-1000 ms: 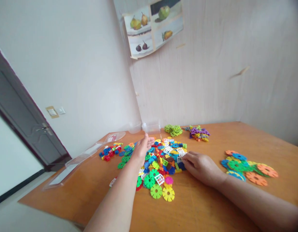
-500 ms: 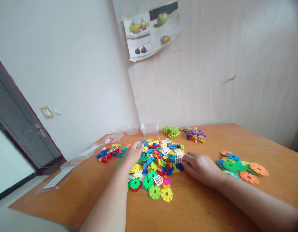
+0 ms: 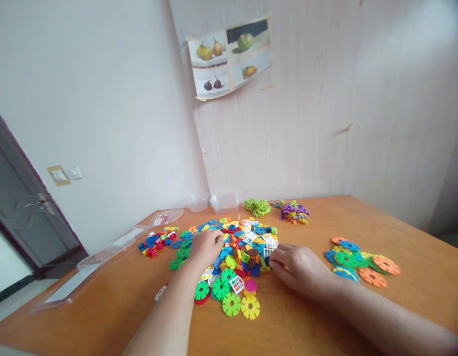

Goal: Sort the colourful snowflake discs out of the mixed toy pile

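Note:
A mixed pile of colourful plastic pieces (image 3: 232,257) spreads over the wooden table, with slotted discs, small bricks and white lattice window pieces in it. Over its left part is my left hand (image 3: 207,248), fingers curled in; anything between them is hidden. At the right edge of the pile rests my right hand (image 3: 301,268), with its fingers bent down beside a white window piece (image 3: 269,242). What those fingertips hold, if anything, I cannot make out. In front of the pile lie a light green disc (image 3: 232,304), a yellow disc (image 3: 250,307) and a white arched window (image 3: 237,285).
Slotted discs (image 3: 362,262) lie grouped at the right. Small bricks (image 3: 158,241) sit at the left, near clear plastic lids (image 3: 73,282). Along the back stand clear containers (image 3: 224,203), a green piece stack (image 3: 257,207) and a purple-yellow stack (image 3: 294,211).
My left hand has shifted slightly right and nearer over the pile, its fingers now curled further in. My right hand stays at the pile's edge. The whole view has shifted a little.

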Available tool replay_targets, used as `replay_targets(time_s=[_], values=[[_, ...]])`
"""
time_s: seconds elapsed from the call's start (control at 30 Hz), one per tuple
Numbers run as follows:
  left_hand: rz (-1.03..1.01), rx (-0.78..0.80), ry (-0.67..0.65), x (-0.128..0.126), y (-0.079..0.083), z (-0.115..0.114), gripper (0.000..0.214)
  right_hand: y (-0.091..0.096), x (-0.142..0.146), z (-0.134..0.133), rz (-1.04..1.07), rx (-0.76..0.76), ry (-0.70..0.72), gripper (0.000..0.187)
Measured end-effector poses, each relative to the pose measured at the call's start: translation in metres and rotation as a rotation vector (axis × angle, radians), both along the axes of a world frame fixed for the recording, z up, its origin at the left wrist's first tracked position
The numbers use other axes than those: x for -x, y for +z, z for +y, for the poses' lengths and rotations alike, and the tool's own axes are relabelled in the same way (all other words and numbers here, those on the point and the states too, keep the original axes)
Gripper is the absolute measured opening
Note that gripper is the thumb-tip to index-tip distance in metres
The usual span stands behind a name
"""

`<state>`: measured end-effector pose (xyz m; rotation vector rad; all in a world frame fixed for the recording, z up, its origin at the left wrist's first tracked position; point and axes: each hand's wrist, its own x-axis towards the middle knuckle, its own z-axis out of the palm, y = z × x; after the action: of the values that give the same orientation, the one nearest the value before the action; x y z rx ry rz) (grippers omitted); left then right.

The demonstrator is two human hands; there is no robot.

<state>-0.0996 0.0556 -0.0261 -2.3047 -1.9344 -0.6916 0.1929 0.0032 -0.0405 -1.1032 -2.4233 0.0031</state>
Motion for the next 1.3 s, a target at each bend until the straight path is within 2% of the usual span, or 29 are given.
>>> replay_targets(time_s=[0.33, 0.83, 0.97, 1.07, 1.17, 1.3], values=[[0.06, -0.041, -0.001, -0.014, 0.003, -0.008, 0.018, -0.001, -0.002, -0.003, 0.019, 0.001, 0.028, 0.021], [-0.074, -0.117, -0.104, -0.025, 0.008, -0.015, 0.025, 0.001, -0.002, -0.006, 0.025, 0.036, 0.009, 0.022], [-0.29, -0.06, -0.191, -0.032, 0.012, -0.018, 0.027, 0.006, 0.001, -0.009, 0.085, 0.029, -0.019, 0.019], [-0.509, 0.045, -0.243, -0.048, 0.016, -0.029, 0.031, 0.01, 0.003, -0.012, 0.162, -0.008, -0.03, 0.036], [-0.646, 0.155, -0.329, -0.067, 0.019, -0.044, 0.033, 0.012, 0.005, -0.016, 0.176, -0.024, -0.006, 0.052], [-0.783, 0.32, -0.433, -0.083, 0.017, -0.057, 0.035, 0.015, 0.008, -0.02, 0.141, -0.009, 0.046, 0.056]])
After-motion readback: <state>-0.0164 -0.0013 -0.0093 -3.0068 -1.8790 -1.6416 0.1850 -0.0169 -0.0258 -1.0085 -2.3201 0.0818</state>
